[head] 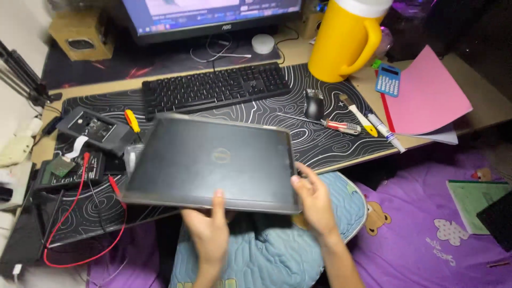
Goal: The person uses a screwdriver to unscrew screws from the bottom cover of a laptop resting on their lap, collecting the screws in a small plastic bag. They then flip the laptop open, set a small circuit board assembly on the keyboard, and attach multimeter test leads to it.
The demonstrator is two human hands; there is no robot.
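A person's two bare hands hold a closed dark grey laptop point(213, 162) lid-up, tilted slightly, above the near edge of a desk point(480, 114). The left hand point(208, 232) is closed on the laptop's near edge, thumb lying on the lid and fingers hidden beneath. The right hand point(314, 200) grips the near right corner, fingers curled over the side edge.

The one clear container is a tall yellow jug point(344, 40) with a white lid and a side handle, standing upright at the back right of the desk; what is in it cannot be seen.

The desk is covered by a black mat point(277, 114) with white wavy lines. On it, behind the laptop, lies a black keyboard point(213, 85), with a monitor point(213, 16) further back and a small white round object point(263, 44) at its foot. To the right of the keyboard sit a dark mouse point(314, 104), a screwdriver point(333, 124) with a red and clear handle, a yellow-handled tool point(360, 117) and a white marker point(385, 130). A pink folder point(426, 93) and a blue calculator point(388, 80) lie near the jug. Left of the laptop are a grey electronic part point(93, 128), a small yellow screwdriver point(132, 120), a black device point(69, 170) and red wires point(80, 213).

Below the desk, a light blue quilted cushion point(277, 250) rests under the hands, on purple bedding point(426, 229) printed with cartoon bears. A green book point(474, 200) lies on the bedding at the right.
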